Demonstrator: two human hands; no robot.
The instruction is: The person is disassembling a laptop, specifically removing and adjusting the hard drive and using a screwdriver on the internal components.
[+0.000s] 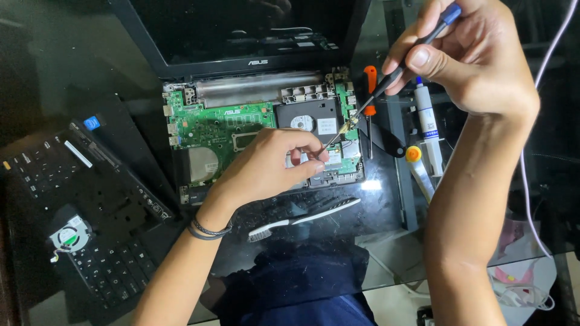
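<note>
I see a dark glass bench filling the frame, reflective enough to show my own clothing at the bottom centre. On it, in the upper centre, sits an opened laptop with its dark screen tilted up and its base uncovered. The green motherboard takes the left part of that base, with a black hard drive beside it toward the right. At the left of the frame lies the removed keyboard cover, keys up, with a small cooling fan resting on its lower part.

My right hand, in the upper right, has its grip closed around a black screwdriver with a blue cap; the shaft slants down and left, its tip at the small green board in the lower right of the laptop base. My left hand, in the centre, rests over the base with thumb and forefinger pinched narrow right at the screwdriver tip; I cannot tell whether anything is between them. A dark bracelet circles that wrist.

Below the laptop lies a black-and-white toothbrush. Right of the base are an orange-handled screwdriver, a white syringe tube and a smaller tube with an orange cap. A thin pale cable runs down the right edge.
</note>
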